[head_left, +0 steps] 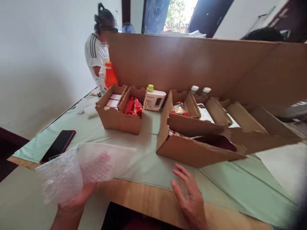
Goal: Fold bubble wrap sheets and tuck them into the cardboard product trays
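My left hand (79, 199) grips the lower edge of a sheet of clear bubble wrap (81, 167), held up over the table's near edge. My right hand (190, 198) hovers flat with fingers spread above the table, just in front of a large open cardboard box (192, 148). That box has dividers and holds a red packet. A smaller open cardboard box (120, 119) stands further left with red packets (133, 107) and white items in its compartments.
A black phone in a red case (59, 145) lies at the left on the green table cover (144, 159). A white bottle with green cap (153, 99), an orange bottle (110, 76) and two capped bottles stand before a tall cardboard partition (192, 64). Another person stands at the far left.
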`<state>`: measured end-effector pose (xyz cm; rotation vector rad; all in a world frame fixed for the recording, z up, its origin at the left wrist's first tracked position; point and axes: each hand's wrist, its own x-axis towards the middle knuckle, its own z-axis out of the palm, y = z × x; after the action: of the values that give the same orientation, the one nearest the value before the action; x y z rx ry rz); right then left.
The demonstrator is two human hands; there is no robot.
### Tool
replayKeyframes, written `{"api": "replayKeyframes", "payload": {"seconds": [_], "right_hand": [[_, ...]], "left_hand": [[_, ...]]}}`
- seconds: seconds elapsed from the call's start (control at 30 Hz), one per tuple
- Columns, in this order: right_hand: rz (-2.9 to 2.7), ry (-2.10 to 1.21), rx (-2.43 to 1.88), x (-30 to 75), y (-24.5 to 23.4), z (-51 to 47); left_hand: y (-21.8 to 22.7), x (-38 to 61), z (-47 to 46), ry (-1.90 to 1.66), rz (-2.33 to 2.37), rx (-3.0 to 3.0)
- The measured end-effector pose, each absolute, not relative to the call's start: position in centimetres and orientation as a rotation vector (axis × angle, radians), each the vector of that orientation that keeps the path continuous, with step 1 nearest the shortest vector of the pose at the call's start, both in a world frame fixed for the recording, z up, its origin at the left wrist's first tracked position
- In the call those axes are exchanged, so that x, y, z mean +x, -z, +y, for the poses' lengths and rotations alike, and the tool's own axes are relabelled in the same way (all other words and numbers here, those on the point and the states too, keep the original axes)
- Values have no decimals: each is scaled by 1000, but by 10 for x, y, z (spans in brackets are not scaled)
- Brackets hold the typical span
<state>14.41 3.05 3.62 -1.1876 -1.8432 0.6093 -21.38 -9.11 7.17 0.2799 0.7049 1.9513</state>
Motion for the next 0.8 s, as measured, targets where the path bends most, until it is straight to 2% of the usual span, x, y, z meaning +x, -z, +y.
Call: {"api": "replayKeyframes", "payload": {"seconds": [0.13, 0.2, 0.43, 0.63, 0.8], "right_hand": [[-1492, -1551, -935, 113, -53, 17], [-1257, -1792, -861, 111, -56, 13], [-967, -1647, -1151, 149, -63, 13], [-1157, -1564, -1263, 183, -70, 10], [-1207, -1401, -1342, 204, -73, 9]], "left_hand": [[-53, -149, -85, -1807, 672, 176], [-47, -131, -79, -1684, 614, 128], [-49, -130, -55, -1438, 658, 169], [-60, -98, -35, -1227, 1445, 680], [-58, -93, -28, -1245, 1638, 804]]}}
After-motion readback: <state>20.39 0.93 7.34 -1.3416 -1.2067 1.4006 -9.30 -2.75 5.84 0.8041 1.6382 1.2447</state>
